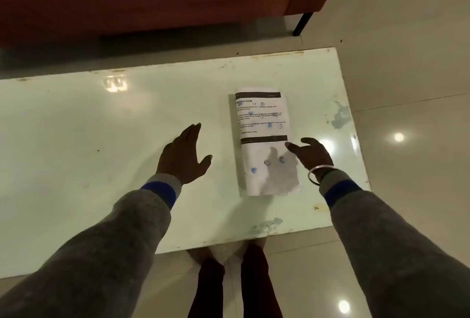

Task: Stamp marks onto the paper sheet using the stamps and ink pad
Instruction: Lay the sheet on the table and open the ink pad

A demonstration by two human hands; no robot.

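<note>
Paper sheet lies right of centre on the pale desk, printed text up, several blue stamp marks on it. Left hand hovers mid-frame, fingers spread, empty. Right hand, loosely open and empty, sits at the sheet's right edge.

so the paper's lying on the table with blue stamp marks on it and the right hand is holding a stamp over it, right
Not quite. The head view shows the right hand empty, fingers spread at the sheet's right edge; no stamp is in view. The rest holds: the paper lies on the table with blue stamp marks on it.
</note>
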